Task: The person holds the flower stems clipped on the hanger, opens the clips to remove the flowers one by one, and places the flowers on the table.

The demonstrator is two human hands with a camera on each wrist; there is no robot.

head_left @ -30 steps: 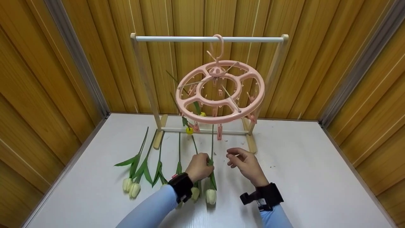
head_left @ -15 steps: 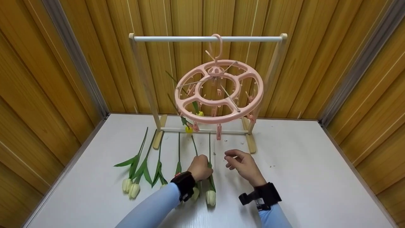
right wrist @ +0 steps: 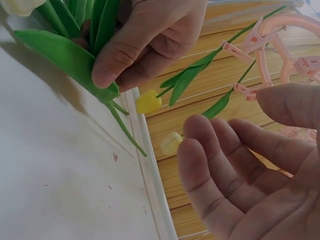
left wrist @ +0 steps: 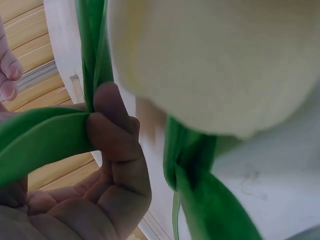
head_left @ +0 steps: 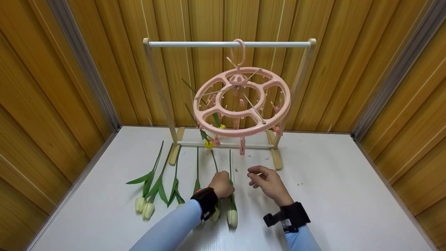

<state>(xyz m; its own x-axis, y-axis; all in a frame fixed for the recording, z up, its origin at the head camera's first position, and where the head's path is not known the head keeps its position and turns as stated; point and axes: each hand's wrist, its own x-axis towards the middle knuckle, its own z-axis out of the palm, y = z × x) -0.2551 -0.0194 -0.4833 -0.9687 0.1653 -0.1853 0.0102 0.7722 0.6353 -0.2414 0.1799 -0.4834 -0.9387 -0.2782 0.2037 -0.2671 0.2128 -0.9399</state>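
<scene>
In the head view, my left hand pinches the leafy stem of a white artificial tulip, the rightmost in the row. Its bloom points toward me and its stem points toward the rack. Close up, thumb and finger grip the green leaves in the left wrist view. My right hand is held just to the right, fingers loosely bent, with nothing in it. Beyond that hand, the right wrist view shows a yellow tulip and a paler bloom hanging from pink clips.
More white tulips lie in a row to the left on the white table. A round pink clip hanger hangs from the white bar of a wooden stand. Wood-look panels enclose the back and sides.
My left hand has moved slightly toward me, and the stem end of the tulip it pinches has come down from beneath the hanger. My right hand has barely shifted.
</scene>
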